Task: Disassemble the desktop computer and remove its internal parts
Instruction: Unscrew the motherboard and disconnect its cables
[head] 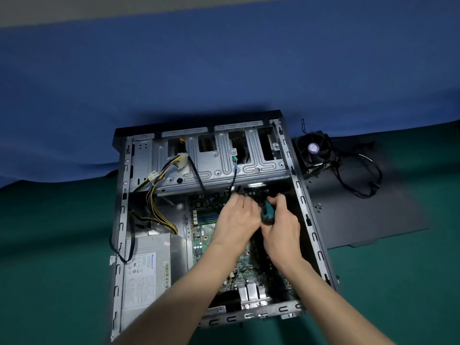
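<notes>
An open desktop case (124, 195) lies on its side on the table. Inside it I see the green motherboard (202, 241), a grey power supply (146, 275) at the lower left, and a silver drive cage (219, 155) across the far side. My right hand (281, 227) grips a screwdriver (267, 215) with a teal and black handle, its tip pointing at the motherboard's far edge under the cage. My left hand (236, 220) reaches in beside it, fingers curled near the screwdriver's shaft. The tip and the left fingertips are hidden.
A black cooler fan (313, 151) with its cables (358, 180) sits right of the case on the removed black side panel (368, 220). Small screws (318, 207) lie on that panel. Yellow and black power cables (159, 195) run from the supply toward the cage.
</notes>
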A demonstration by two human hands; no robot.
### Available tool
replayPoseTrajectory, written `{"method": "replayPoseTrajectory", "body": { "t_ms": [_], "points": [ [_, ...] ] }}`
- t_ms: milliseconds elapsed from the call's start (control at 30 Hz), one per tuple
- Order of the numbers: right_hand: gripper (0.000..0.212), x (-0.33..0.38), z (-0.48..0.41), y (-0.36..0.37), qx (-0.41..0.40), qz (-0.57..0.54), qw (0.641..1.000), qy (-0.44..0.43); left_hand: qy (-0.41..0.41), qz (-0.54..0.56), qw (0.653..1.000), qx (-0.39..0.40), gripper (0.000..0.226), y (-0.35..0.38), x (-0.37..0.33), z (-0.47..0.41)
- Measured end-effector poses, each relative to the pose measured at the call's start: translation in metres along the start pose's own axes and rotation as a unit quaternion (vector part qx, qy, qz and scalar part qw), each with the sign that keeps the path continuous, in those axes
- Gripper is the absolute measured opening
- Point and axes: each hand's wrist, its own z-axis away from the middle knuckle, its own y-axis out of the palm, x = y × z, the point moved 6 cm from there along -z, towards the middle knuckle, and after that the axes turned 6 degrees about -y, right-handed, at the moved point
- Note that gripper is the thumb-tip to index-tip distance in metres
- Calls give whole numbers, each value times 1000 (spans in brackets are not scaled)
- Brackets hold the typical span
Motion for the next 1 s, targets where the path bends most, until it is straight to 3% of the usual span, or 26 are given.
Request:
{"method": "replayPoseTrajectory", "body": {
  "t_ms": [133, 267, 467, 700, 1000],
  "points": [
    [22, 2, -2, -1, -28, -13, 999, -17, 9, -30, 999, 29, 12, 9, 4, -4],
    [18, 1, -5, -7, -84, -54, 995, -19, -30, -31, 994, 104, 33, 34, 11, -10],
    [16, -6, -12, 1, -71, -61, 996, 6, -101, 52, 977, 178, 69, 53, 29, -25],
    [19, -9, -19, 1, -70, -68, 995, 15, -206, 261, 903, 273, 49, 78, 58, -34],
    [19, -14, -16, 5, -51, -75, 995, 33, -210, 325, 879, 279, 50, 82, 58, -35]
  ]
}}
